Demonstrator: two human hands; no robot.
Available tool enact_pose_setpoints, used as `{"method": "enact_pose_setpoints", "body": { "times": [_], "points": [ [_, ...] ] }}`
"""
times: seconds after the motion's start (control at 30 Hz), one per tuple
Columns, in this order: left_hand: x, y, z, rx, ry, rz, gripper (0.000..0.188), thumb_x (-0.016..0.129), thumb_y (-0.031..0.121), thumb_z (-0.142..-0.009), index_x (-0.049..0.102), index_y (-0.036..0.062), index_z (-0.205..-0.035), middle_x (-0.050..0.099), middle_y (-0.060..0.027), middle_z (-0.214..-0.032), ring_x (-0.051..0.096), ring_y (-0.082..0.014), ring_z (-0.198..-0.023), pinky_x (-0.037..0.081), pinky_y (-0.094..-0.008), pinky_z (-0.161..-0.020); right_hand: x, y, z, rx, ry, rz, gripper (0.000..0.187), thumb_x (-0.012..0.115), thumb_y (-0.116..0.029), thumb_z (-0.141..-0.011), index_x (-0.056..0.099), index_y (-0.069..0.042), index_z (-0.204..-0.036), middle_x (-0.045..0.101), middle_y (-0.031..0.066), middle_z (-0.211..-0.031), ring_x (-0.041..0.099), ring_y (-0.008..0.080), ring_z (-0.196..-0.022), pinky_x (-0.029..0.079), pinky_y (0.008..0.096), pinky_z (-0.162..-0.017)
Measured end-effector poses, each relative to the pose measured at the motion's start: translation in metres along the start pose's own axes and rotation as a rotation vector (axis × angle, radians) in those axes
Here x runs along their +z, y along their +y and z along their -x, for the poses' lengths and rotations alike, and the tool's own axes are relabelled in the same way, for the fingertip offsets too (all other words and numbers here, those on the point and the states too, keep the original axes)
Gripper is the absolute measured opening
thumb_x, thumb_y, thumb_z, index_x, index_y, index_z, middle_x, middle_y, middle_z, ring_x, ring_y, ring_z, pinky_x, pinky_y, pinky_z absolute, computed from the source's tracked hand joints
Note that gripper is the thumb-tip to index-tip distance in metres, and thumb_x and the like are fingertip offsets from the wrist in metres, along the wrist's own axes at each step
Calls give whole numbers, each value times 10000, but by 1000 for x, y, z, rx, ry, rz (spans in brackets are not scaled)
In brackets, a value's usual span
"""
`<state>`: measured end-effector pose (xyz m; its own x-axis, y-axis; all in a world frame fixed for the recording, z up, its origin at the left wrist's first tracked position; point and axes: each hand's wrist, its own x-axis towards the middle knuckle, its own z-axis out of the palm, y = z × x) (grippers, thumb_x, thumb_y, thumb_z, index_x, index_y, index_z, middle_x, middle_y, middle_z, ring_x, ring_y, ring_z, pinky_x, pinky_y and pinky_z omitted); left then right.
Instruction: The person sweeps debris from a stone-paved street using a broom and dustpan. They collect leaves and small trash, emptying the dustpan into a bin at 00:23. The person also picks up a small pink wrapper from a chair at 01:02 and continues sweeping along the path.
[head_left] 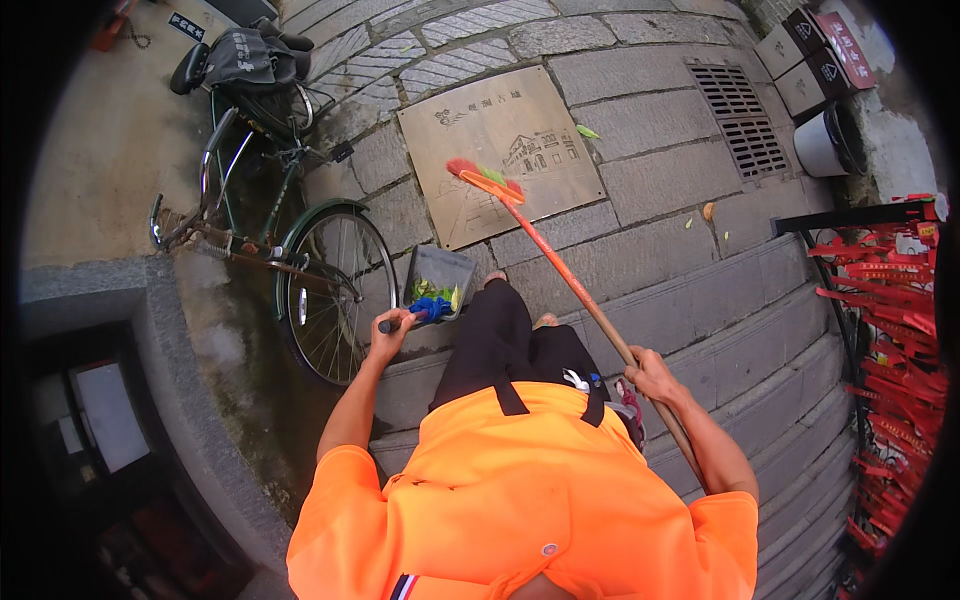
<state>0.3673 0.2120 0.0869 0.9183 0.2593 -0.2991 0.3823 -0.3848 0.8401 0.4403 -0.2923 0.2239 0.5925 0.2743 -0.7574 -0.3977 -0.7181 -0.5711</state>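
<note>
My left hand (pixel 388 338) grips the black handle of a grey dustpan (pixel 440 272) that holds green leaves, low over the stone paving in front of my feet. My right hand (pixel 652 376) is closed on the long orange stick of a broom (pixel 560 268). Its red and green bristle head (pixel 484 180) rests on a tan engraved stone plaque (pixel 540 110) ahead of me. I wear an orange shirt and black trousers.
A green bicycle (pixel 300 240) with a bag on its seat leans at my left by a stone kerb. A metal drain grate (pixel 742 118), a white bucket (pixel 822 146) and boxes lie far right. A rack of red tags (pixel 890 320) stands on the right. Loose leaves (pixel 588 131) dot the paving.
</note>
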Motion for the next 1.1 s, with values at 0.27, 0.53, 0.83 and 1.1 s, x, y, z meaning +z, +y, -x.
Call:
{"method": "enact_pose_setpoints", "body": {
  "times": [0.27,0.53,0.83,1.1],
  "points": [
    [56,-58,-102,-70,47,1,164,671,191,-782,629,33,-765,575,1,-646,491,-59,-604,417,-233,-577,-24,-32,-194,-214,-53,436,252,520,-97,-733,517,78,-914,568,332,-821,572,453,-846,452,480,-703],
    [89,-107,-154,-219,161,57,177,669,204,-775,640,29,-778,609,-28,-690,544,-91,-653,441,-249,-617,-31,-57,-285,147,-549,58,347,511,-52,-723,488,65,-1049,558,135,-633,529,193,-454,412,329,-401],
    [110,-24,-262,-211,6,28,209,672,213,-768,617,17,-720,550,3,-606,476,-71,-590,406,-250,-567,-169,-64,-234,102,-407,-284,381,538,-70,-702,507,24,-1070,495,21,-609,474,92,-453,358,241,-402],
    [178,96,-382,-89,-171,-132,201,696,204,-743,615,20,-730,541,-4,-595,468,-63,-581,417,-249,-566,-271,15,-281,0,56,-184,332,538,-41,-716,535,43,-1037,499,26,-623,469,90,-501,379,282,-445]
  ]
}}
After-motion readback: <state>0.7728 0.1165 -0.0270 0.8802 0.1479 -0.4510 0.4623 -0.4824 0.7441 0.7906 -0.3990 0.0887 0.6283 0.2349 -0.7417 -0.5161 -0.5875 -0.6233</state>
